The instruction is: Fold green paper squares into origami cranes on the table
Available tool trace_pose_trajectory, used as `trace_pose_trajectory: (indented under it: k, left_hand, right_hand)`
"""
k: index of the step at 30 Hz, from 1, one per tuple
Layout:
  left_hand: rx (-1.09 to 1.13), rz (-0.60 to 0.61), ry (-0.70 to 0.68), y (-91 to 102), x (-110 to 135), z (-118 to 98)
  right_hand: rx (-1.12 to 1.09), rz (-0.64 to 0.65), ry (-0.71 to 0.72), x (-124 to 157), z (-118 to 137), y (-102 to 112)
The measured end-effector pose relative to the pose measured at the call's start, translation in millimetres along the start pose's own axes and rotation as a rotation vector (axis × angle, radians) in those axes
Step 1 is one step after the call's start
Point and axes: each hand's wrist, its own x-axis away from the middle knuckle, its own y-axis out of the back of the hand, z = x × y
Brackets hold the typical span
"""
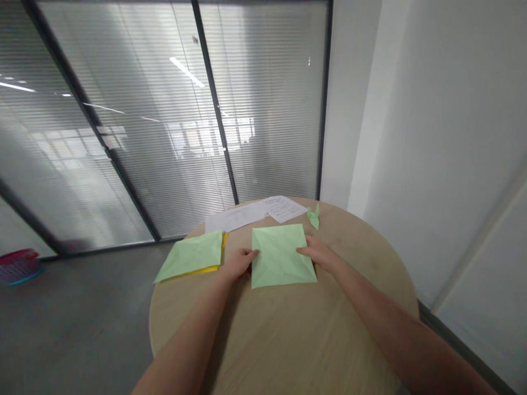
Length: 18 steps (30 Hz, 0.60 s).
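A square sheet of light green paper (282, 257) lies in front of me on the round wooden table, with faint creases across it. My left hand (241, 262) pinches its left edge, thumb on top and the other fingers beneath. On the opposite side my right hand (318, 252) grips the right edge in the same way, its thumb showing on the paper. Left of my left hand rests a stack of green paper (193, 253) with yellow paper (205, 270) peeking out below. Beyond my right hand stands a small folded green paper figure (314, 217).
White printed sheets (247, 214) lie along the far edge of the wooden table (284, 340). Behind it is a glass partition with blinds (272, 109); a white wall (453, 137) rises on the right. A red and blue basket (20, 267) sits on the grey floor at far left.
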Motion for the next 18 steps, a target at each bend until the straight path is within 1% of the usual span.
trace_pose_trajectory:
  k: [2, 4, 5, 6, 7, 8, 10, 11, 12, 14, 18]
  left_hand:
    - [-0.111, -0.037, 0.002, 2.4, 1.5, -3.8]
    - [-0.216, -0.122, 0.001, 9.7, 3.1, -7.9]
    - [-0.256, -0.180, 0.004, 15.4, 4.1, -9.4]
    - [-0.297, -0.251, 0.006, 22.4, 5.2, -10.1]
    - [-0.343, -0.333, 0.010, 30.4, 6.4, -9.6]
    - [-0.397, -0.418, 0.011, 38.7, 7.6, -7.9]
    - [-0.579, -0.593, 0.016, 54.0, 9.6, -0.6]
    - [-0.648, -0.627, 0.048, 60.0, 10.0, 4.7]
    - [-0.692, -0.616, 0.098, 64.4, 9.9, 10.5]
    - [-0.726, -0.547, 0.174, 68.5, 8.1, 22.1]
    - [-0.716, -0.439, 0.225, 66.3, 2.3, 37.3]
  right_hand:
    - [0.055, -0.057, -0.010, -4.1, -4.0, 4.7]
    - [0.181, -0.119, -0.030, -6.2, -6.1, 9.1]
    - [0.255, -0.149, -0.042, -6.4, -6.4, 11.1]
    - [0.405, -0.170, -0.045, -6.2, -6.2, 13.0]
    - [0.477, -0.182, -0.044, -5.7, -5.8, 14.7]
    - [0.510, -0.187, -0.040, -5.0, -5.2, 16.2]
    - [0.560, -0.186, -0.031, -3.9, -4.2, 18.3]
    - [0.579, -0.185, -0.026, -3.6, -3.9, 18.8]
    - [0.597, -0.183, -0.021, -3.4, -3.7, 19.1]
    - [0.628, -0.179, -0.011, -3.4, -3.7, 18.8]
    - [0.675, -0.174, -0.012, -2.0, -3.2, 17.4]
